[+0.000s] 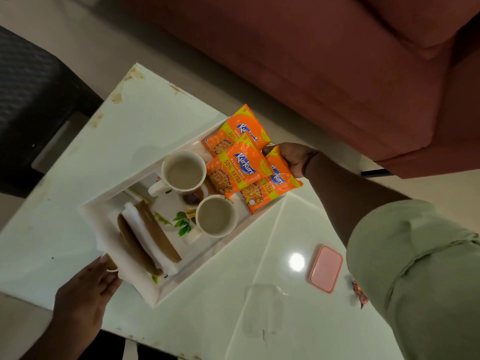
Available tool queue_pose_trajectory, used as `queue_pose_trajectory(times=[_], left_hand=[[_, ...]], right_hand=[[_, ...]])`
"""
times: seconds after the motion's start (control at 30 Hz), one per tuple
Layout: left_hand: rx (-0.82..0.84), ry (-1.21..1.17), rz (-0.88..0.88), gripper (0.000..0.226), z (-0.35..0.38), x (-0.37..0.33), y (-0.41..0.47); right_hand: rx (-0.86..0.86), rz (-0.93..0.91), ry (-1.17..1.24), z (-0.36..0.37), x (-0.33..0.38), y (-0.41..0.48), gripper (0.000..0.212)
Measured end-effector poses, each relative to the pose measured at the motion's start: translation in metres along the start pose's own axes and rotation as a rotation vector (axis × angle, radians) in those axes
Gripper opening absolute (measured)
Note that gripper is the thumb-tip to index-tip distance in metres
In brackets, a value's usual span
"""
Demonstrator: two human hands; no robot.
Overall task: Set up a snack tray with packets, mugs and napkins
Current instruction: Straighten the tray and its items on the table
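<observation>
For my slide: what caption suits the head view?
Both hands grip a tray of packets, two mugs and napkins.

You are looking down on a glossy white table (166,120), its far edge chipped and stained, a ceiling light glaring off its surface (296,262). A rust-red sofa (324,61) fills the top, a dark woven chair (33,100) sits left, on pale floor (78,29).
</observation>
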State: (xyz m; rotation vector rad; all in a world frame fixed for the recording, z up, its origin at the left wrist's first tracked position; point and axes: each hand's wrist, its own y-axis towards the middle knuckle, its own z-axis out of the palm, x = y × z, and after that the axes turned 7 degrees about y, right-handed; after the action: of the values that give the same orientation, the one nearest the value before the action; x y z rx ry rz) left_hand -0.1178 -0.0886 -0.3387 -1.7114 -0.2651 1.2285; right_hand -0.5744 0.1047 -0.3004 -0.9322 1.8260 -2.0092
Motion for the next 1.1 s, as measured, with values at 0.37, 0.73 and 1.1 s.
queue_pose_trajectory(times=[0.37, 0.73, 1.1], left_hand=[[-0.027, 0.139, 0.030, 0.019, 0.004, -0.044, 0.007], [0.031, 0.366, 0.218, 0.016, 0.027, -0.193, 0.054], [0.180, 0.527, 0.256, 0.013, 0.075, -0.258, 0.077]], right_hand=[[-0.010, -0.082, 0.088, -0.001, -0.018, -0.008, 0.047], [-0.103, -0.282, 0.409, -0.016, -0.083, -0.061, 0.038], [-0.239, -0.336, 0.724, 0.000, -0.178, -0.076, 0.047]])
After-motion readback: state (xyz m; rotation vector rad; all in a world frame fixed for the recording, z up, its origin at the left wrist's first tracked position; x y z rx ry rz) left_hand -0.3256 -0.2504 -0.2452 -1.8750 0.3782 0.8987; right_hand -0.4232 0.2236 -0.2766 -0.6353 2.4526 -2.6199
